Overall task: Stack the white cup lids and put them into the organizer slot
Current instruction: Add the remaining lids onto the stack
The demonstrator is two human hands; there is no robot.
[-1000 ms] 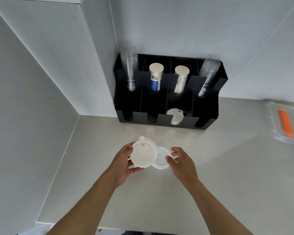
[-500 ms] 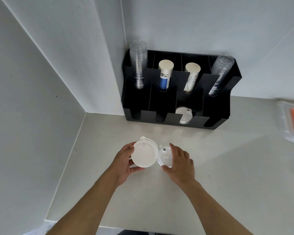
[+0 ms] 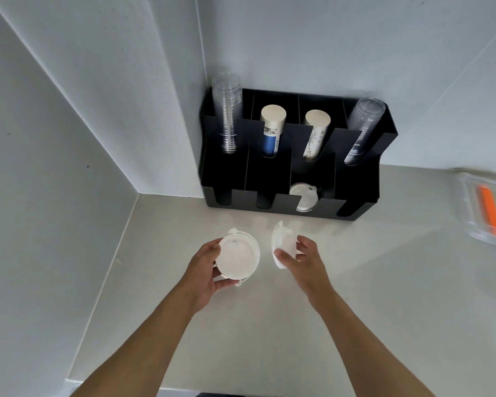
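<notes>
My left hand (image 3: 204,270) grips a small stack of white cup lids (image 3: 238,257), flat side facing up, above the counter. My right hand (image 3: 301,257) holds a single white lid (image 3: 281,243) tilted on edge, a short gap to the right of the stack. Behind them a black organizer (image 3: 364,196) stands in the corner. Its third front slot holds white lids (image 3: 303,197) lying on their side. The other front slots look dark and I cannot tell their contents.
The organizer's back row carries clear cups (image 3: 228,116), a blue-labelled paper cup stack (image 3: 272,130), a patterned paper cup stack (image 3: 315,136) and more clear cups (image 3: 362,128). A clear box with an orange item (image 3: 488,213) sits at the right. Walls close in on the left.
My right hand has lifted its lid off the counter, tipped it on edge and moved it away from the stack. My left hand keeps its stack in about the same place.
</notes>
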